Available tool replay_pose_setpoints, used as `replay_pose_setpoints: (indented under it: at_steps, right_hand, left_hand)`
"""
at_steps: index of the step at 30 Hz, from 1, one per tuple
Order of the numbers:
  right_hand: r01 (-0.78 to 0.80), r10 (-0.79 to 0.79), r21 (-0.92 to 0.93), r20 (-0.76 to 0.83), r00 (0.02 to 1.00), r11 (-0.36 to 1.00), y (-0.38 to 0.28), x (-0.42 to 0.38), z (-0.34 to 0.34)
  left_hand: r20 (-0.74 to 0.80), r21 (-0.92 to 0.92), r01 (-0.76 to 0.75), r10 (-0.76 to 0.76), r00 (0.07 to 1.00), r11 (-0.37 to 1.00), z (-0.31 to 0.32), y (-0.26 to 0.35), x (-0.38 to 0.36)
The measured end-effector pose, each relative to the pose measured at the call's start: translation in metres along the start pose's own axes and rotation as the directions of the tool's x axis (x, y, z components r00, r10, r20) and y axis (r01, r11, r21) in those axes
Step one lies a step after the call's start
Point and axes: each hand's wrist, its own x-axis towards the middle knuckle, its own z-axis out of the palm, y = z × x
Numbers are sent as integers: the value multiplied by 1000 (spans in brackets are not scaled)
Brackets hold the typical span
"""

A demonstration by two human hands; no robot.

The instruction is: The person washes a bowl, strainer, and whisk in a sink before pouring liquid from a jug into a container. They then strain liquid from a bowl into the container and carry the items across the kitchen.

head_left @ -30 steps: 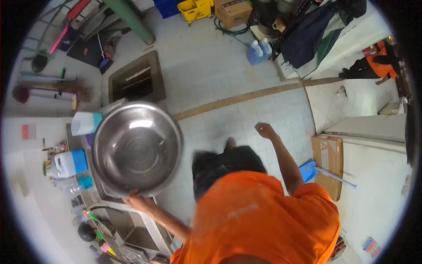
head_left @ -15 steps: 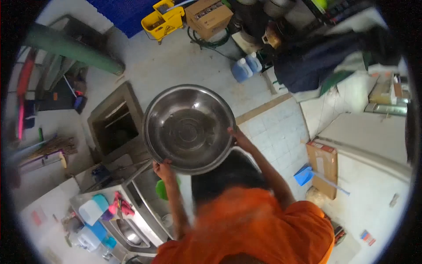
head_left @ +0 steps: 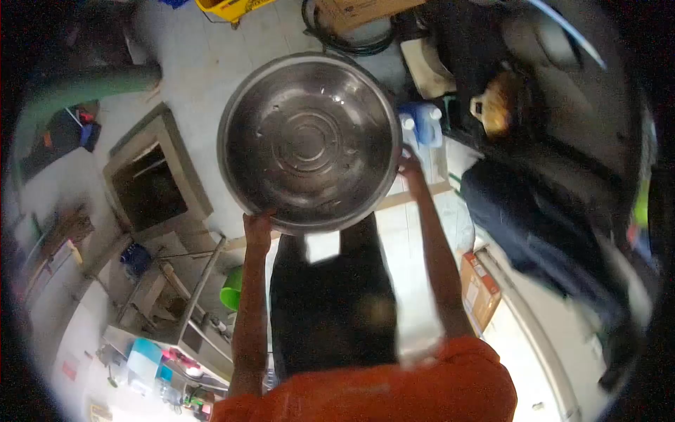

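A large round metal basin (head_left: 309,144) is held up in front of my body, its inside facing the camera. Ring marks show on its bottom, with a few small spots, perhaps drops, on the wall. My left hand (head_left: 259,228) grips the rim at the lower left. At the right edge, my right hand (head_left: 408,165) grips the rim, its fingers partly behind the metal. Both arms are stretched forward. Below the basin hangs my dark apron or clothing (head_left: 330,302).
A square floor pit (head_left: 151,186) with a raised frame lies at left. Blue jugs (head_left: 425,123) stand behind the basin at right. Dark cloth (head_left: 534,218) hangs at right, near a cardboard box (head_left: 479,292). A green bucket (head_left: 230,288) and a metal sink stand (head_left: 204,295) are at lower left.
The basin has moved up and outward in view, with both hands still on its rim and the arms stretched straighter. The camera view has turned, shifting the surroundings.
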Motion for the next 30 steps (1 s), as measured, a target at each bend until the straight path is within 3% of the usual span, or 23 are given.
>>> replay_pose_setpoints:
  at_steps: [1, 2, 3, 5, 6, 7, 8, 11, 13, 14, 15, 17, 18, 20, 21, 22, 23, 25, 26, 27, 28, 29, 30]
  right_hand:
    - [63, -61, 38, -54, 997, 997, 12, 49, -25]
    - [-23, 37, 128, -107, 994, 991, 19, 99, -50]
    - [-92, 128, 220, -155, 980, 971, 25, 160, -78]
    - [-180, 221, 368, -74, 972, 912, 48, 280, -153]
    - [-47, 55, 438, -6, 998, 898, 57, 313, -179]
    - [-6, 33, 399, -61, 998, 917, 56, 347, -198]
    - [46, -4, 321, -130, 991, 946, 56, 378, -215]
    - [211, -252, -191, -228, 940, 959, 64, 430, -247]
    - [271, -395, -482, -175, 902, 833, 75, 439, -260]
    - [293, -441, -574, -135, 887, 765, 78, 438, -264]
    - [314, -478, -643, -92, 874, 698, 81, 434, -266]
    - [368, -534, -733, 7, 845, 572, 87, 421, -267]
    - [235, -462, -805, -55, 885, 545, 79, 405, -255]
    - [-38, -332, -895, -204, 921, 445, 64, 387, -236]
    - [173, -354, -638, -167, 920, 750, 84, 381, -237]
    - [253, -375, -550, -121, 919, 796, 80, 366, -224]
    - [323, -396, -450, -75, 915, 832, 77, 350, -210]
    - [307, -394, -618, -5, 919, 724, 51, 313, -174]
    - [198, -201, 151, 9, 979, 968, 57, 308, -172]
    - [67, -136, 528, 93, 986, 847, 53, 300, -163]
    - [-102, -69, 804, 175, 982, 585, 49, 293, -154]
    - [-116, 149, 699, 14, 989, 706, 29, 283, -131]
    - [-169, 329, 577, -183, 927, 799, 19, 278, -121]
  left_hand:
    - [-77, -74, -59, 53, 996, 995, 18, -8, 19]
    - [-130, -194, -45, 19, 991, 980, 35, -14, 37]
    - [-143, -193, -21, -6, 990, 981, 56, -14, 57]
    - [-180, -132, 58, -81, 980, 990, 96, -20, 99]
    - [-138, -48, 43, -49, 989, 998, 91, -54, 127]
    - [-154, -48, 66, -72, 985, 997, 105, -62, 146]
    - [-151, -47, 113, -119, 981, 992, 123, -62, 165]
    - [-215, -38, 158, -163, 963, 987, 171, -73, 203]
    - [-160, 190, 181, -152, 975, 965, 202, -62, 227]
    - [-308, 528, 215, -51, 950, 821, 208, -70, 238]
    - [-315, 525, 221, -53, 948, 822, 208, -81, 251]
    - [-96, 631, 6, 71, 993, 776, 202, -99, 279]
    - [-41, 445, -62, 89, 995, 894, 203, -102, 287]
    - [-52, 499, -41, 77, 996, 866, 236, -65, 292]
    - [-63, 550, -14, 59, 996, 835, 250, -50, 293]
    - [-65, 547, -19, 65, 996, 837, 253, -49, 297]
    - [-23, 612, -128, 180, 983, 781, 255, -52, 300]
    - [21, 674, -233, 297, 955, 701, 253, -64, 310]
    - [3, 607, -208, 260, 966, 767, 252, -74, 317]
    - [-11, 534, -178, 217, 976, 827, 258, -68, 317]
    - [-39, 629, -143, 215, 976, 764, 268, -64, 317]
    - [-44, 628, -142, 217, 975, 765, 278, -67, 315]
    - [-49, 472, -118, 160, 986, 874, 286, -74, 314]
